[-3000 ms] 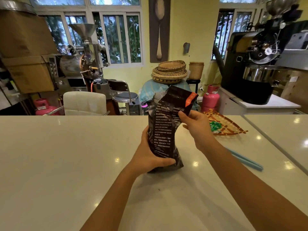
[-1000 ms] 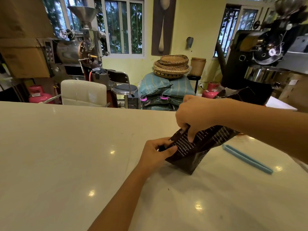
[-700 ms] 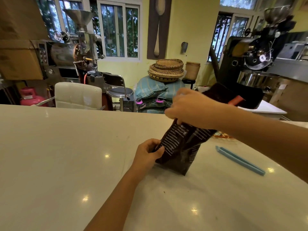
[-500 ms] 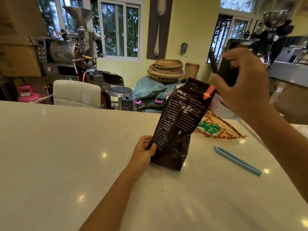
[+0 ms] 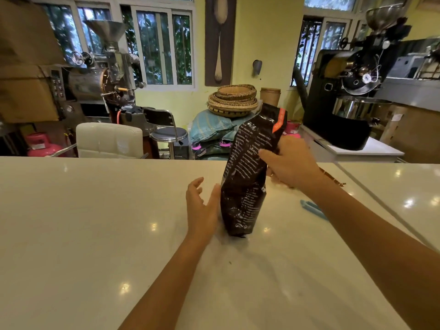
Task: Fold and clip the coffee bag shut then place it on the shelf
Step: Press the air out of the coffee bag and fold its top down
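Note:
A dark brown coffee bag (image 5: 247,177) with white print and an orange strip at its top corner stands upright on the white counter (image 5: 95,222), its top unfolded. My right hand (image 5: 289,163) grips the bag's right side at mid height. My left hand (image 5: 202,206) sits just left of the bag's lower part, fingers spread, palm beside the bag and barely touching it or just off it. A light blue bag clip (image 5: 313,209) lies on the counter to the right, partly hidden behind my right forearm.
A woven tray (image 5: 332,178) peeks out behind my right wrist. Beyond the counter's far edge stand a white chair (image 5: 109,140), a stool (image 5: 169,134), stacked baskets (image 5: 234,100) on sacks, and two coffee roasters (image 5: 345,96). A seam (image 5: 371,194) splits the counter at right.
My right hand came down from the air and took hold of the bag's right side. My left hand let go of the lower bag and opened. The bag now stands more upright.

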